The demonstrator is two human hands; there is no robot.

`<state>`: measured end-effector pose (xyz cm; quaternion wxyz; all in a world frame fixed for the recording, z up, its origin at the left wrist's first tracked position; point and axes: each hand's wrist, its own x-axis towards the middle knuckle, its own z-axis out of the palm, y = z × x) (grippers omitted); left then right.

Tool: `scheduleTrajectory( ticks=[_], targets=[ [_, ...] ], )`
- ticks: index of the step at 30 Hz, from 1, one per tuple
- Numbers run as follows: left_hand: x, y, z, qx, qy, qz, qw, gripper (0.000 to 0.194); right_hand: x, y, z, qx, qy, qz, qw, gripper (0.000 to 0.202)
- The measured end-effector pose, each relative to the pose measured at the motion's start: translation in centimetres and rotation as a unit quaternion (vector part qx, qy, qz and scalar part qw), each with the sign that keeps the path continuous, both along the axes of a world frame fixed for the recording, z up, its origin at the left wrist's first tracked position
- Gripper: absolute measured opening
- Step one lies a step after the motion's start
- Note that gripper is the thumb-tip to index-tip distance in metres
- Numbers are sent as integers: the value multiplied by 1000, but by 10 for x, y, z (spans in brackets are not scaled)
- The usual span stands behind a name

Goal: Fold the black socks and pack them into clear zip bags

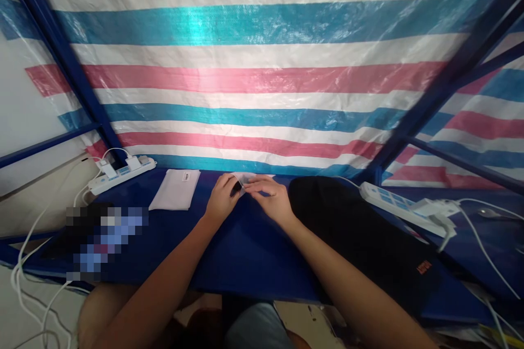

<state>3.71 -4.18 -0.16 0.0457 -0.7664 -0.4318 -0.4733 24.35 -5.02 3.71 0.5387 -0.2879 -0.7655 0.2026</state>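
Observation:
Near the back of the blue table, my left hand is closed around a small black object, mostly covered by the fingers. A thin, whitish translucent piece, which looks like plastic film, shows between the two hands. My right hand pinches its near edge with thumb and fingertips. To the left of my hands lies a flat white pouch with a small printed label. A black cloth-like item with orange lettering spreads out beside my right forearm.
White power strips stand at the left and right, with cables trailing off the table. A pixelated dark device lies at the left. Blue metal posts and a striped plastic sheet close off the back.

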Motion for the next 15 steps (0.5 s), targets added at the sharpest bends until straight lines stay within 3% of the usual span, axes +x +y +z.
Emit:
scheduleTrajectory(
  ticks=[3,8,11,15],
  targets=[
    [-1,1,2,-11,-63,-9,998,42,2,3,-3,-89,74,-2,993,7],
    [-7,2,4,-74,-105,-49,991,37,6,7,-4,-214,154,29,964,21],
    [-9,6,5,-39,-106,-95,989,25,6,8,-6,-227,162,32,960,23],
    [-9,12,3,-11,-24,-174,984,17,3,5,-10,-209,117,36,970,16]
  ],
)
